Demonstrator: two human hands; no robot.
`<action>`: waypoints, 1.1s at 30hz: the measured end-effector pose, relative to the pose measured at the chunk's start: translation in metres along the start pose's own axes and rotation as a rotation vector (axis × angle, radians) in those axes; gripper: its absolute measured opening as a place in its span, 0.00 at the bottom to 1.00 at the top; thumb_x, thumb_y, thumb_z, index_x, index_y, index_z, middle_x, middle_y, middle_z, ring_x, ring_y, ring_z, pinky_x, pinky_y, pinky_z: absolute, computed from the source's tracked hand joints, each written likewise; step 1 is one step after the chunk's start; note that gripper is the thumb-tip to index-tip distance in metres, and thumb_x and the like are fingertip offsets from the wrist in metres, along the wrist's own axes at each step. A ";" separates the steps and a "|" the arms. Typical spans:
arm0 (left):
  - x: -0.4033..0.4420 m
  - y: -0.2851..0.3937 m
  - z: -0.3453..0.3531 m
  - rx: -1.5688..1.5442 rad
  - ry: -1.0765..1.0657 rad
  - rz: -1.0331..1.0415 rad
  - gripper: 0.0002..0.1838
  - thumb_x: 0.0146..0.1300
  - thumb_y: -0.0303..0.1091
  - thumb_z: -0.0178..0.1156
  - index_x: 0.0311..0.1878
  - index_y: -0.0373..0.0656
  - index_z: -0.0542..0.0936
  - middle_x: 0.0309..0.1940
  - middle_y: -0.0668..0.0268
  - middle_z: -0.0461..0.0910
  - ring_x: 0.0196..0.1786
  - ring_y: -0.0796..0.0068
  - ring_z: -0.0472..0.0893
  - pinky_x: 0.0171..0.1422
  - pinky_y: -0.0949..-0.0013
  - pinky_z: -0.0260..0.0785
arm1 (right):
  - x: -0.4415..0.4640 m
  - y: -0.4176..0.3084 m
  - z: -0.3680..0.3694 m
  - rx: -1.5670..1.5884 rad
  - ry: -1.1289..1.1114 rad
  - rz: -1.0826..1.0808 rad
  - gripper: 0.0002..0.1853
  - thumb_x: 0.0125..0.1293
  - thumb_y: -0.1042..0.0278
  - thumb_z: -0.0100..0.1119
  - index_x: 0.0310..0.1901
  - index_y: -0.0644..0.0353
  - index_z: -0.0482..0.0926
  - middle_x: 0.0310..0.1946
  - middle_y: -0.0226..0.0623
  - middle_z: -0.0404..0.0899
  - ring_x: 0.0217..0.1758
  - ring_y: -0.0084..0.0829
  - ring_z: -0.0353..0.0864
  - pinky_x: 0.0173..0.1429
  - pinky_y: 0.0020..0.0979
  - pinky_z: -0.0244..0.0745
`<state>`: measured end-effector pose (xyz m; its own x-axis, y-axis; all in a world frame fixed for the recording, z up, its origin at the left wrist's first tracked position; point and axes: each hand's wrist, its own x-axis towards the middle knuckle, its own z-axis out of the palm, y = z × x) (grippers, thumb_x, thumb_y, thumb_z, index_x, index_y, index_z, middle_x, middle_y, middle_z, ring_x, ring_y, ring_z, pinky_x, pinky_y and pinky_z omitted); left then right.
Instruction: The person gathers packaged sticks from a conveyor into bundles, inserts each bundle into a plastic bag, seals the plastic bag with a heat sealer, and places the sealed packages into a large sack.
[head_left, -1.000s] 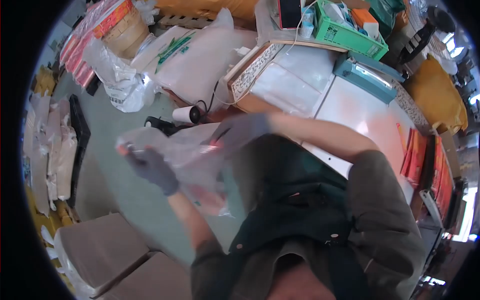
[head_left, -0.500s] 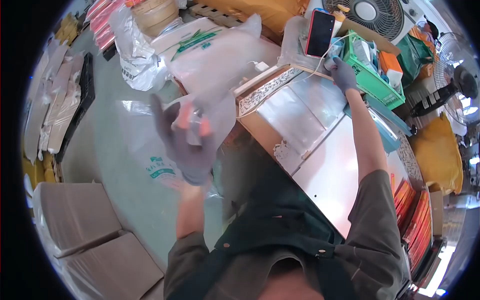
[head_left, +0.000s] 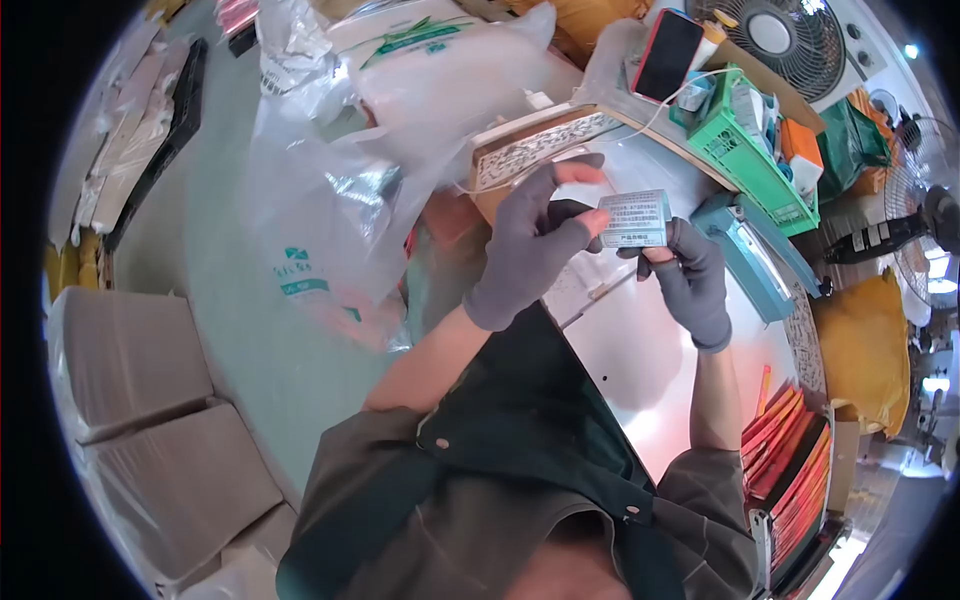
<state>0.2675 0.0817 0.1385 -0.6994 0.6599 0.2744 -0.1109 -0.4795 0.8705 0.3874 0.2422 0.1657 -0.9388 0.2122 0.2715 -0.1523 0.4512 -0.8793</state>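
Note:
Both hands wear grey gloves with bare fingertips. A small pale blue-green printed label (head_left: 634, 219) is held between them above the white table (head_left: 630, 350). My left hand (head_left: 540, 235) pinches its left edge between thumb and fingers. At its lower right, my right hand (head_left: 685, 275) grips it with thumb and curled fingers. A clear plastic bag (head_left: 340, 220) with green print hangs left of my left hand, over the floor. Clear sheets lie on the table behind the hands.
A teal sealing machine (head_left: 750, 255) and a green basket (head_left: 765, 160) of supplies stand right of the hands. A phone (head_left: 667, 55) leans at the back near a fan (head_left: 775, 35). Red packets (head_left: 790, 450) fill a box at lower right; wrapped cartons (head_left: 135, 355) stand at left.
My right hand has come back from beside the green basket to the label. My left hand has moved right to meet it, away from the clear bag. The view has shifted.

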 end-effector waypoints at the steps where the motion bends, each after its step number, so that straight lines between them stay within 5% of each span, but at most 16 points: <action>1: -0.005 -0.007 -0.011 0.156 -0.064 0.072 0.16 0.62 0.22 0.58 0.54 0.37 0.74 0.45 0.64 0.78 0.41 0.82 0.79 0.41 0.78 0.72 | -0.002 0.007 0.006 -0.059 0.008 -0.026 0.06 0.67 0.74 0.54 0.41 0.66 0.78 0.27 0.36 0.81 0.24 0.25 0.78 0.31 0.25 0.72; 6: -0.047 0.001 -0.033 0.931 0.004 0.386 0.12 0.60 0.27 0.61 0.48 0.40 0.81 0.44 0.61 0.82 0.37 0.64 0.83 0.42 0.66 0.75 | -0.005 0.000 0.031 -0.529 -0.081 -0.242 0.08 0.57 0.82 0.55 0.39 0.65 0.77 0.27 0.46 0.79 0.25 0.42 0.80 0.30 0.32 0.73; 7: -0.055 0.008 -0.042 0.911 -0.012 0.349 0.09 0.58 0.31 0.62 0.42 0.42 0.81 0.39 0.62 0.83 0.37 0.57 0.81 0.41 0.62 0.74 | -0.007 0.000 0.037 -0.519 -0.115 -0.242 0.10 0.55 0.83 0.54 0.39 0.65 0.77 0.27 0.47 0.79 0.25 0.43 0.80 0.31 0.33 0.74; 10: -0.085 0.014 -0.070 0.914 -0.092 0.220 0.06 0.57 0.32 0.63 0.37 0.42 0.80 0.37 0.62 0.82 0.34 0.56 0.80 0.37 0.62 0.72 | -0.021 0.005 0.055 -0.375 -0.272 -0.066 0.11 0.55 0.83 0.52 0.40 0.65 0.77 0.29 0.47 0.79 0.28 0.41 0.82 0.32 0.33 0.74; 11: -0.093 0.033 -0.081 0.868 -0.181 -0.070 0.11 0.59 0.33 0.62 0.42 0.37 0.82 0.40 0.59 0.83 0.39 0.61 0.83 0.43 0.68 0.75 | -0.024 0.006 0.058 -0.263 -0.356 0.038 0.09 0.59 0.82 0.52 0.40 0.65 0.78 0.28 0.44 0.80 0.27 0.35 0.82 0.33 0.30 0.74; 14: -0.140 0.016 -0.152 0.286 0.061 -0.455 0.11 0.61 0.33 0.62 0.40 0.35 0.83 0.37 0.61 0.83 0.41 0.69 0.84 0.44 0.70 0.75 | -0.031 0.005 0.066 0.069 -0.403 0.206 0.05 0.64 0.77 0.53 0.39 0.64 0.79 0.27 0.39 0.81 0.26 0.28 0.81 0.32 0.27 0.72; 16: -0.186 -0.017 -0.218 -0.097 0.256 -0.454 0.15 0.61 0.33 0.62 0.48 0.35 0.80 0.37 0.66 0.82 0.44 0.74 0.81 0.41 0.65 0.73 | -0.037 0.011 0.063 0.098 -0.338 0.262 0.08 0.68 0.69 0.54 0.40 0.65 0.78 0.27 0.37 0.81 0.25 0.24 0.79 0.30 0.23 0.69; 18: -0.229 -0.024 -0.270 -0.120 0.636 -0.459 0.18 0.62 0.33 0.60 0.53 0.33 0.77 0.39 0.63 0.82 0.44 0.68 0.82 0.43 0.66 0.74 | -0.041 0.018 0.053 0.101 -0.259 0.350 0.11 0.69 0.65 0.55 0.40 0.66 0.77 0.27 0.39 0.81 0.25 0.24 0.79 0.29 0.22 0.68; 22: -0.260 -0.085 -0.353 0.870 1.347 -0.311 0.24 0.62 0.35 0.56 0.59 0.34 0.71 0.37 0.65 0.80 0.39 0.68 0.80 0.43 0.67 0.72 | -0.052 0.035 0.037 0.098 -0.164 0.357 0.12 0.71 0.62 0.53 0.42 0.64 0.77 0.25 0.37 0.80 0.22 0.22 0.76 0.26 0.20 0.66; 25: -0.233 -0.138 -0.396 1.053 1.391 -0.488 0.25 0.60 0.39 0.58 0.58 0.35 0.71 0.34 0.65 0.79 0.35 0.68 0.78 0.43 0.66 0.70 | -0.053 0.036 0.034 0.104 -0.080 0.372 0.11 0.70 0.64 0.52 0.42 0.65 0.76 0.25 0.37 0.80 0.21 0.22 0.75 0.26 0.20 0.66; 28: -0.184 -0.167 -0.394 0.719 1.175 -0.083 0.18 0.64 0.44 0.59 0.49 0.41 0.75 0.36 0.68 0.77 0.41 0.76 0.74 0.49 0.68 0.68 | -0.048 0.031 0.028 0.096 0.061 0.384 0.12 0.69 0.65 0.52 0.42 0.67 0.76 0.25 0.36 0.78 0.21 0.19 0.71 0.26 0.20 0.65; 29: -0.178 -0.142 -0.386 0.728 1.063 -0.159 0.18 0.66 0.44 0.57 0.51 0.40 0.76 0.38 0.68 0.75 0.42 0.76 0.73 0.50 0.69 0.67 | -0.045 0.039 0.015 0.108 0.039 0.376 0.13 0.70 0.63 0.53 0.46 0.65 0.74 0.27 0.33 0.79 0.24 0.21 0.74 0.29 0.20 0.67; 30: -0.173 -0.143 -0.386 0.435 1.060 0.132 0.19 0.68 0.44 0.56 0.54 0.40 0.76 0.36 0.70 0.75 0.40 0.78 0.73 0.47 0.73 0.67 | -0.039 0.042 0.009 0.123 0.122 0.408 0.10 0.70 0.66 0.50 0.44 0.64 0.74 0.26 0.33 0.77 0.24 0.20 0.73 0.30 0.21 0.67; 32: -0.162 -0.087 -0.338 0.133 1.003 0.091 0.23 0.70 0.47 0.53 0.59 0.39 0.73 0.39 0.69 0.76 0.40 0.77 0.77 0.47 0.72 0.73 | -0.017 0.049 -0.010 -0.066 0.175 0.340 0.10 0.71 0.67 0.48 0.37 0.63 0.75 0.25 0.31 0.76 0.24 0.17 0.71 0.29 0.20 0.64; 33: -0.162 -0.080 -0.338 0.226 0.975 0.130 0.22 0.71 0.46 0.52 0.57 0.37 0.74 0.38 0.69 0.75 0.39 0.78 0.76 0.45 0.73 0.72 | -0.003 0.057 -0.019 -0.182 0.261 0.348 0.12 0.71 0.65 0.49 0.33 0.62 0.77 0.23 0.30 0.76 0.24 0.16 0.70 0.28 0.20 0.63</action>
<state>0.1511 -0.1820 -0.1132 -0.9800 -0.1988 0.0066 0.0727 -0.3268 0.9423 0.3876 0.2836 0.1221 -0.8117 0.5782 0.0827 0.2363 0.4545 -0.8588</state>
